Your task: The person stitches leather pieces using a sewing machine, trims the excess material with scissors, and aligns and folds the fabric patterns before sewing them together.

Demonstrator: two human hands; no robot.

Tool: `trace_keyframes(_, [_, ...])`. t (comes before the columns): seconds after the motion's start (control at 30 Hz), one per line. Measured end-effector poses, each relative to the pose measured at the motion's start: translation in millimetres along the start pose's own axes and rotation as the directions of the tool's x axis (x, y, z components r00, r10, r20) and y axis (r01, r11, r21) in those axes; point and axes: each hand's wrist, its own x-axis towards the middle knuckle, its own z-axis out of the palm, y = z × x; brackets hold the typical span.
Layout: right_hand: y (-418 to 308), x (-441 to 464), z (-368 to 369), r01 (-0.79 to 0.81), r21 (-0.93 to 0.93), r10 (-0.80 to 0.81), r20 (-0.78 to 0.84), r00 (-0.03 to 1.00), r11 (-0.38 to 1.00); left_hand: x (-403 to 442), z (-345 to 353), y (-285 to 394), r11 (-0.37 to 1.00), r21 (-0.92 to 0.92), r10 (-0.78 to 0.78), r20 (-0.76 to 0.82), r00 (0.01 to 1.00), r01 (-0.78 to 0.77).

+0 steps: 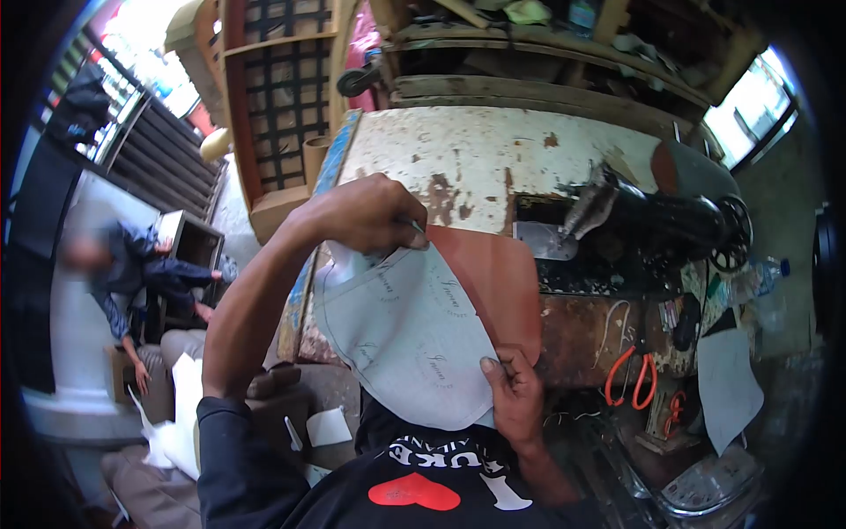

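Observation:
My left hand [374,216] is closed in a pinch on the top edge of a pale grey fabric piece [432,344] with dark printed lettering and a rounded outline. Along its border runs a line that looks like stitching. On the lower right edge, the thumb and fingers of my right hand [515,392] grip the same piece. It is held tilted in front of my chest. A flat reddish-brown panel [493,278] lies on the worn table [388,145], partly hidden behind the fabric. Right of it stands a black sewing machine [656,216].
Orange-handled scissors [631,377] hang at the table's front right, near a pale cut piece [730,388]. A plastic bottle [771,273] is at the far right. Wooden shelving [546,88] stands behind the table. At left sits another person [145,264], near white scraps [181,423].

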Motion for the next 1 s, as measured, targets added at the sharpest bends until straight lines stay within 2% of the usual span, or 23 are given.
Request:
trace_keyframes(0.03, [13.8, -2.5, -1.0, -0.032, 0.056, 0.033, -0.021, 0.999, 0.998, 23.4, -0.7, 3.3, 0.999, -0.008, -0.030, 0.090, 0.995, 0.031])
trace_keyframes(0.1, [19.4, -5.8, -5.3, -0.069, 0.119, 0.078, -0.076, 0.994, 0.991, 67.9, 10.9, 2.2, 0.999, 0.028, 0.035, 0.153, 0.988, -0.039])
trace_keyframes(0.13, [11.1, -6.2, -8.1, -0.101, 0.038, 0.105, -0.131, 0.986, 0.994, 87.7, 15.9, 5.2, 0.995, 0.051, 0.070, 0.195, 0.978, -0.082])
trace_keyframes(0.17, [5.5, -7.2, -11.0, -0.141, -0.042, 0.131, -0.183, 0.974, 0.989, 106.7, 19.5, 9.5, 0.998, 0.009, 0.057, 0.264, 0.963, -0.061])
trace_keyframes(0.2, [4.5, -8.7, -13.4, -0.155, -0.035, 0.144, -0.209, 0.967, 0.987, 122.4, 24.9, 17.1, 0.997, 0.010, 0.075, 0.285, 0.956, -0.081])
trace_keyframes(0.3, [2.2, -6.9, -25.2, 0.001, -0.242, -0.030, -0.116, 0.993, 0.970, 162.8, 42.2, 33.2, 0.987, 0.043, 0.132, 0.358, 0.924, -0.157])
trace_keyframes(0.33, [4.1, -6.9, -25.8, -0.009, -0.236, -0.022, -0.129, 0.991, 0.972, 173.9, 48.5, 35.6, 0.985, 0.044, 0.137, 0.372, 0.918, -0.165])
trace_keyframes(0.4, [7.6, -7.2, -23.6, 0.039, -0.296, -0.092, -0.167, 0.982, 0.954, 192.1, 60.4, 43.0, 0.967, 0.174, 0.098, 0.409, 0.907, -0.183])
trace_keyframes(0.47, [-0.9, -4.2, -27.5, -0.025, -0.314, -0.027, -0.161, 0.987, 0.949, 198.9, 68.8, 40.8, 0.967, 0.148, 0.138, 0.388, 0.911, -0.209])
trace_keyframes(0.53, [-5.7, 2.8, -31.5, -0.002, -0.340, -0.059, -0.170, 0.984, 0.940, 201.0, 70.4, 40.9, 0.994, 0.054, 0.069, 0.357, 0.932, -0.094])
trace_keyframes(0.57, [-14.7, 6.2, -36.2, -0.114, -0.293, 0.075, -0.141, 0.987, 0.949, 199.5, 68.4, 42.2, 0.997, 0.043, 0.039, 0.355, 0.934, -0.058])
trace_keyframes(0.6, [-12.3, 11.1, -38.7, -0.121, -0.286, 0.081, -0.148, 0.986, 0.951, 199.7, 70.2, 37.8, 0.997, 0.047, 0.040, 0.364, 0.930, -0.061])
trace_keyframes(0.67, [-4.8, 18.5, -42.7, -0.006, -0.376, -0.058, -0.159, 0.986, 0.927, 201.0, 76.0, 26.9, 1.000, 0.025, -0.007, 0.283, 0.959, 0.000])
trace_keyframes(0.8, [1.7, 23.2, -42.9, -0.067, -0.363, 0.020, -0.131, 0.991, 0.929, 200.7, 70.1, 29.8, 0.997, 0.046, -0.070, 0.290, 0.955, 0.059])
trace_keyframes(0.87, [1.7, 25.3, -43.0, 0.016, -0.428, -0.079, -0.130, 0.988, 0.904, 199.5, 72.4, 28.2, 0.997, 0.050, -0.063, 0.273, 0.960, 0.051])
trace_keyframes(0.93, [-1.2, 26.8, -44.2, -0.003, -0.400, -0.050, -0.122, 0.991, 0.917, 197.0, 69.7, 36.0, 0.993, 0.077, -0.108, 0.265, 0.958, 0.091])
trace_keyframes(1.0, [-2.7, 28.5, -46.1, -0.025, -0.372, -0.022, -0.121, 0.992, 0.928, 193.9, 71.5, 30.4, 0.996, 0.063, -0.080, 0.259, 0.963, 0.065])
